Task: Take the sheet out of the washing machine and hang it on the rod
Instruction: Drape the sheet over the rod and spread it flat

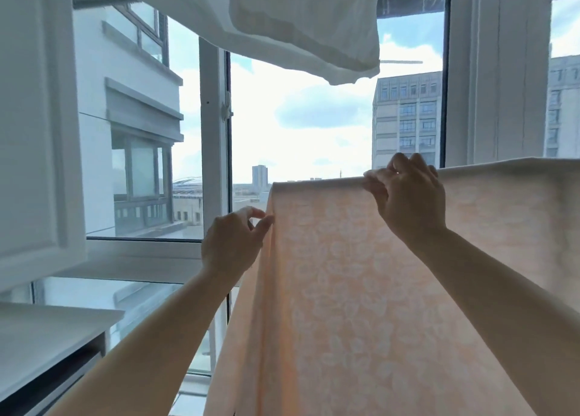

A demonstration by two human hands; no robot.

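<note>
The sheet is hanging across the lower right of the frame, draped over a rod that is hiding under its top fold. The left hand is pinching the sheet's left edge between thumb and fingers; the right hand is gripping the top fold, fingers curled together. Tugging unevenly (one side only) could be dragging the cloth off sideways or bunching it.

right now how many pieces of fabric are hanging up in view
2. A peach patterned sheet hangs lower right, draped over its top fold; the left hand pinches its left edge and the right hand its top. A white cloth hangs overhead. More may lie outside the frame.
</note>
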